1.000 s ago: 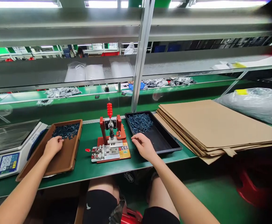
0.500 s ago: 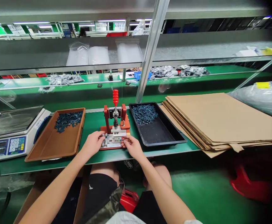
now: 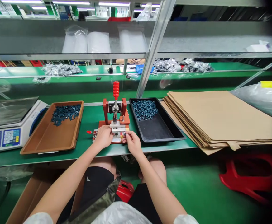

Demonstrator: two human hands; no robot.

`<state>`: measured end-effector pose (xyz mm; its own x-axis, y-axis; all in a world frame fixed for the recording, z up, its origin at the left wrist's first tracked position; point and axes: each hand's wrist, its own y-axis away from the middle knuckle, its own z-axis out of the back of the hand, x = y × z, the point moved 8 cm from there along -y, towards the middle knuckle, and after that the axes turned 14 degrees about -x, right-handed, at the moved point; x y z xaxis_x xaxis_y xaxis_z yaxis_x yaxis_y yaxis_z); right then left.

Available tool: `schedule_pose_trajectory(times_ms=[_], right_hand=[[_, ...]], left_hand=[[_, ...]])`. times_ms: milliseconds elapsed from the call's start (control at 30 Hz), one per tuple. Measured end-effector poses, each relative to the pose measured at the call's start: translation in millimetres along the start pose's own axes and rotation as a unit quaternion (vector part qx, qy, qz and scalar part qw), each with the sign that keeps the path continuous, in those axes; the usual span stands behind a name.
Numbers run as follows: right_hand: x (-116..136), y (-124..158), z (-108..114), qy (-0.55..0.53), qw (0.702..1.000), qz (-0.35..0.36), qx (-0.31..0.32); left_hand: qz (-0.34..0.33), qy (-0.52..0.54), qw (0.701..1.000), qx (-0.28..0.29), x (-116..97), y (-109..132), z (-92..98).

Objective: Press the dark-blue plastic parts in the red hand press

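Observation:
A toggle press with a red ribbed handle (image 3: pixel 116 90) stands on the bench, handle upright. Under its plunger sits a metal jig (image 3: pixel 118 127). My left hand (image 3: pixel 104 136) lies over the jig's left part, its fingers curled in against the middle block; what they grip is hidden. At the jig's right end, my right hand (image 3: pixel 133 141) is closed in a pinch on a small dark blue piece (image 3: pixel 124 134). A small red-tipped lever (image 3: pixel 89 132) sticks out to the left of my left hand.
Left of the press is a brown tray (image 3: pixel 63 137) with dark blue flat pieces, beside a weighing scale (image 3: pixel 11 124). To the right stand a black tray (image 3: pixel 159 130) with small blue pieces and stacked cardboard sheets (image 3: pixel 206 115). A shelf post (image 3: pixel 153 49) rises behind.
My left hand has moved right along the jig, toward its middle, uncovering the red-tipped lever. My right hand stays at the jig's right end. The camera view has tilted down.

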<state>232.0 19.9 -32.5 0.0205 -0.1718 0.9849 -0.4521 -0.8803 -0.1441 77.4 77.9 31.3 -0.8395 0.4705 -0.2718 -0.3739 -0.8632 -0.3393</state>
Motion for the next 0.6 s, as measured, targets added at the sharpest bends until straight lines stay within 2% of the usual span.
schedule_pose_trajectory(times_ms=[100,167,300,400,600], right_hand=[[0,1,-2,0.013,1.000,-0.001,0.022],[8,2,-2,0.059,0.997,0.039,0.026],[33,3,7,0.185,0.968,0.162,-0.059],[33,0,11,0.205,0.965,0.133,-0.094],[29,-10,7,0.123,0.987,0.081,-0.067]], left_hand=[[0.006,-0.004,1.000,0.018,-1,-4,0.9],[0.019,-0.005,1.000,0.018,0,-6,1.3],[0.023,0.004,1.000,-0.002,0,-6,3.2],[0.003,0.029,1.000,0.007,0,-2,2.7],[-0.018,0.057,0.998,0.021,6,3,5.6]])
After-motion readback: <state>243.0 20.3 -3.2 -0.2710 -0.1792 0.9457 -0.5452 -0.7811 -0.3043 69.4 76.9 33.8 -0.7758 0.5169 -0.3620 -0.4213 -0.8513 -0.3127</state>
